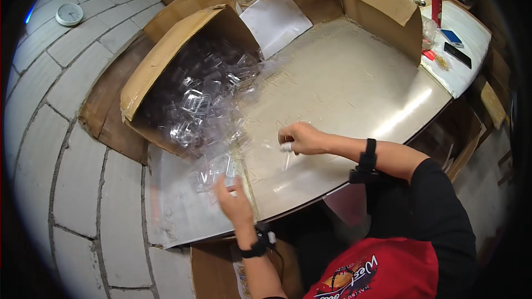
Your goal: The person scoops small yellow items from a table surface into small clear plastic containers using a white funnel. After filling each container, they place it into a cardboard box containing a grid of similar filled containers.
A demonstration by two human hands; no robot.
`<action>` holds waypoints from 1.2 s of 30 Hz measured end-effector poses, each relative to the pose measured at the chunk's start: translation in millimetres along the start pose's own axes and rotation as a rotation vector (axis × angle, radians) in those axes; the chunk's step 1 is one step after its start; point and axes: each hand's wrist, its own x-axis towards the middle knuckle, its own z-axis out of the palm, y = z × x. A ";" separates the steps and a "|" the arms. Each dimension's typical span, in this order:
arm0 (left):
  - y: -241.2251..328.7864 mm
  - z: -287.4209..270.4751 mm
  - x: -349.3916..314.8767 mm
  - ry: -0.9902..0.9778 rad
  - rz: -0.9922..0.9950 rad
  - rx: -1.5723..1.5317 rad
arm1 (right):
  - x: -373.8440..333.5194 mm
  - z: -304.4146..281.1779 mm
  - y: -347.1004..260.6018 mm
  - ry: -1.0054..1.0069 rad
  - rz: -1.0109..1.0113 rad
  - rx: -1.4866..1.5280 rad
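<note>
My right hand (302, 137) rests on the shiny metal table (354, 88), closed around a small white piece with a thin clear part hanging under it. My left hand (233, 202) is blurred and reaches toward a heap of clear plastic blister shells (213, 163) spilling onto the table; whether it grips one I cannot tell. The shells pour from a cardboard box (166, 50) lying on its side at the left, which holds several more. Both wrists wear black bands.
A second open cardboard box (382, 14) stands at the table's far end with a white sheet (274, 22) beside it. A phone (457, 54), a blue card and a red tube lie on a white counter (471, 77) at right. Brick wall at left.
</note>
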 end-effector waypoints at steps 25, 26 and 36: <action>-29.3 72.7 -56.0 -0.087 -0.370 -0.823 | 202.9 -67.0 158.3 -0.156 0.126 -0.895; -22.4 70.5 -55.2 -0.066 -0.413 -0.851 | 183.3 -61.8 156.0 -0.173 0.083 -0.897; -9.6 59.4 -47.9 -0.065 -0.504 -0.970 | -9.2 -222.1 192.4 0.657 0.480 -0.424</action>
